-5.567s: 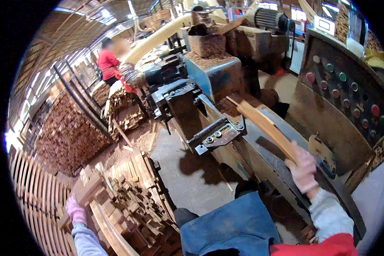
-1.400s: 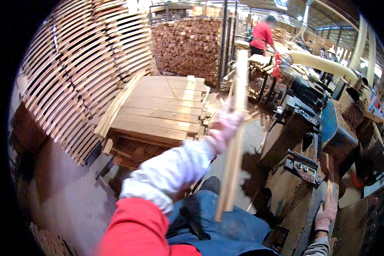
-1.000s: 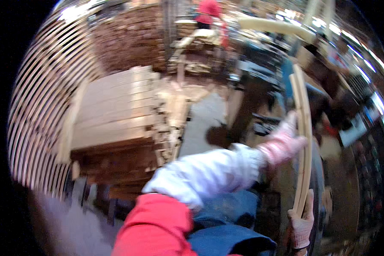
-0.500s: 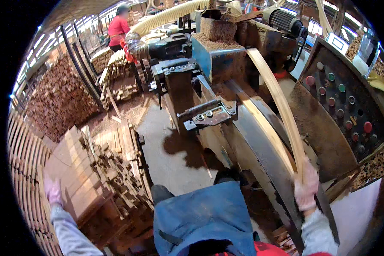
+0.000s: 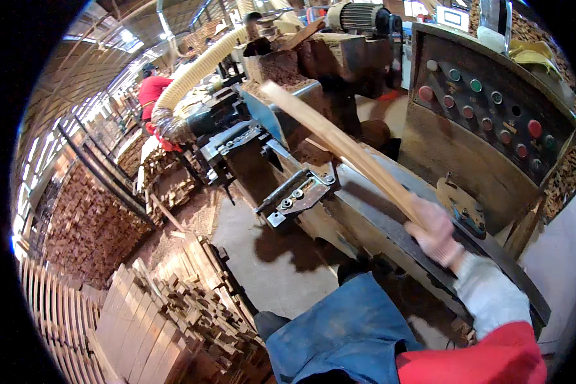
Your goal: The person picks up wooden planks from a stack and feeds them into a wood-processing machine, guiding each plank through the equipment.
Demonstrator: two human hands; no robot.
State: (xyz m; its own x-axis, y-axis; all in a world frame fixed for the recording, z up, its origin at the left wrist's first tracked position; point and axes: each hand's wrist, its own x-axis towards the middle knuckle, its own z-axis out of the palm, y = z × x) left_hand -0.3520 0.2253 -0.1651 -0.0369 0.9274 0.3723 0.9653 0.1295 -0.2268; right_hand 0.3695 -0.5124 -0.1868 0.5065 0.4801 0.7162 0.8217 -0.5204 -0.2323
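Observation:
My right hand [image 5: 434,235], in a pale glove, is closed around the near end of a long wooden strip [image 5: 345,147]. The strip slants up and to the left above the machine's metal bed [image 5: 390,233], its far end in front of the sawdust-covered blue machine housing [image 5: 269,105]. Beneath it, a short bit of another pale wooden strip [image 5: 319,144] shows on the bed; the held strip hides most of the rest. My left hand is out of the picture.
A control panel [image 5: 486,86] with coloured buttons stands at the right. Stacked planks [image 5: 134,326] and short wood pieces [image 5: 217,320] lie at lower left. A metal guide bracket [image 5: 297,195] juts from the machine. Farther back are a ribbed hose [image 5: 198,77] and a person in red [image 5: 150,89].
My right hand has moved up and left with the strip, whose far end has swung left across the housing. My left hand, earlier by the planks, has left the view. The view has shifted.

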